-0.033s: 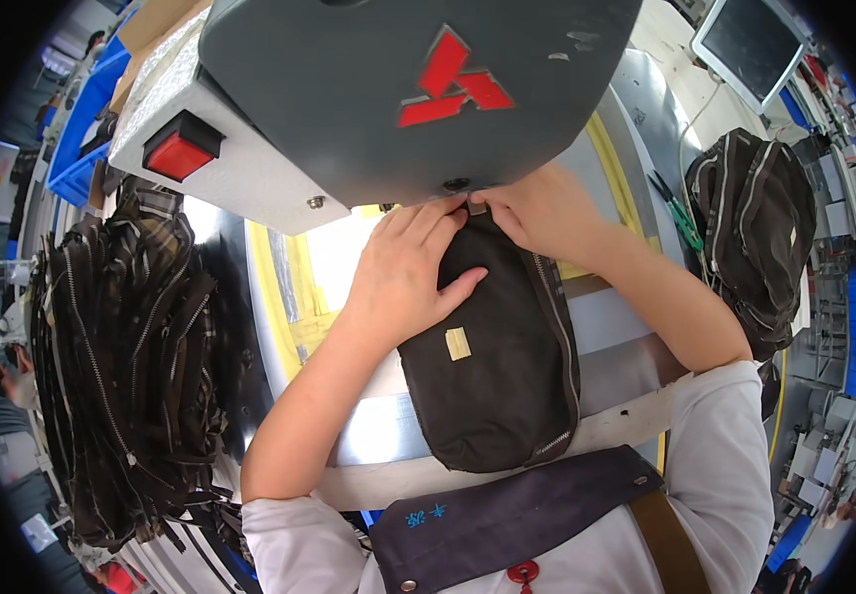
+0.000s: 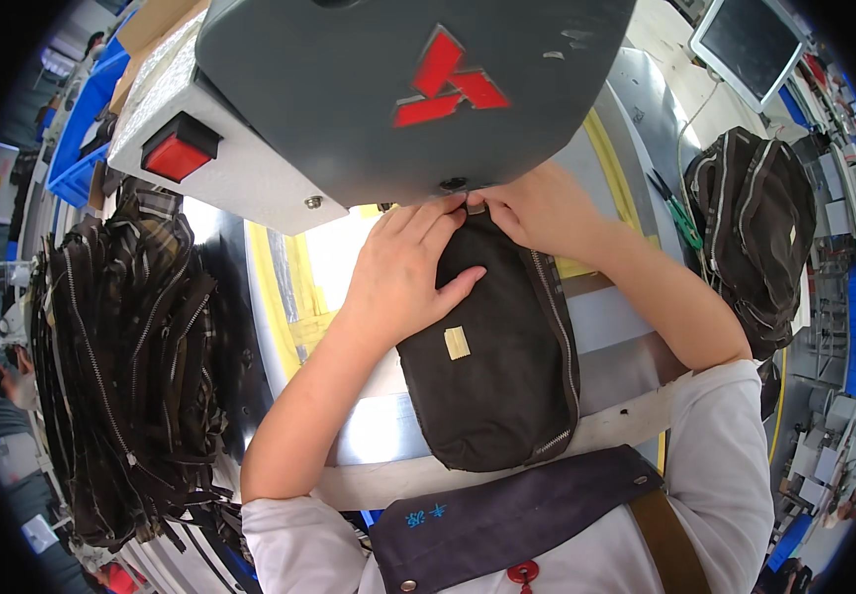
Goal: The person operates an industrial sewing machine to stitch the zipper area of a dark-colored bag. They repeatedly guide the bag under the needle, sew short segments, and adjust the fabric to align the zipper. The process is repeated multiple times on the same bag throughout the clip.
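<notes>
The setting was a busy workshop floor, with a metal-edged worktable (image 2: 379, 436) at the centre of the view. The fingertips met at the narrow far end of a dark zippered pouch (image 2: 497, 386), beside a small tab (image 2: 476, 209), just below the grey sewing-machine head (image 2: 319, 89). The left hand (image 2: 398, 267) lay spread on the pouch, unclenched, thumb stretched away from the fingers across the panel. The right hand (image 2: 552, 218) had its thumb and fingers bent in at the tab; whether they pinched it could not be told, the tips being partly hidden.

On progress: the metal zipper (image 2: 569, 361) was in place along the pouch's right side and a pale patch (image 2: 457, 343) sat on the panel. The tab end appeared to be the part in work; no finished seam could be confirmed there.

Both forearms reached forward and converged, elbows wide. To the left hung a heap of zippered dark pieces (image 2: 121, 366); to the right lay green-handled snips (image 2: 683, 223) and more dark pouches (image 2: 750, 218).
</notes>
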A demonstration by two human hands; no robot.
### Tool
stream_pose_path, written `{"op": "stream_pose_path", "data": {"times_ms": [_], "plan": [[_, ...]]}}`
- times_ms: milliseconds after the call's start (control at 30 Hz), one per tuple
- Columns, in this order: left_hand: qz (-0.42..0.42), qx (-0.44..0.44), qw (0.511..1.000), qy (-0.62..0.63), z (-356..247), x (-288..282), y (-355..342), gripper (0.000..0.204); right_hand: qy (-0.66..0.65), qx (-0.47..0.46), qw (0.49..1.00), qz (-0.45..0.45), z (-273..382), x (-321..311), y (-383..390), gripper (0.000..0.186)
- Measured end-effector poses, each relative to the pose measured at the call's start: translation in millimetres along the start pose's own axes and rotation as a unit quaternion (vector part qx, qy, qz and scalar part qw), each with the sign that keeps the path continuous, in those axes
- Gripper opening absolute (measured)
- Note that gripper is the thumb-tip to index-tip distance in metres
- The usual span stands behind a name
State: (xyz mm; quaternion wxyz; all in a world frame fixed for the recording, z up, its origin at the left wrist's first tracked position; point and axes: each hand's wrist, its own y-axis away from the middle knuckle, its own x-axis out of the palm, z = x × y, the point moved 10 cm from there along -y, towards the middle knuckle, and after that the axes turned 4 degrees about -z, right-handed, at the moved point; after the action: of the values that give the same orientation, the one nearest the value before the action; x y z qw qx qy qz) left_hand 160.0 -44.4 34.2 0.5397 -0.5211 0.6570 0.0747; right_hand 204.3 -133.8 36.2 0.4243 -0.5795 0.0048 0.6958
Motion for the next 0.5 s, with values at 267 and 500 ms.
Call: {"op": "stream_pose_path", "data": {"times_ms": [267,500], "plan": [[0.003,-0.006,1.000,0.008,5,0,3,0.047,0.037,-0.058,0.997,-0.017,5,0,14,0.022],[0.013,-0.009,1.000,-0.003,7,2,5,0.049,0.104,-0.063,0.992,0.022,20,2,23,0.033]]}}
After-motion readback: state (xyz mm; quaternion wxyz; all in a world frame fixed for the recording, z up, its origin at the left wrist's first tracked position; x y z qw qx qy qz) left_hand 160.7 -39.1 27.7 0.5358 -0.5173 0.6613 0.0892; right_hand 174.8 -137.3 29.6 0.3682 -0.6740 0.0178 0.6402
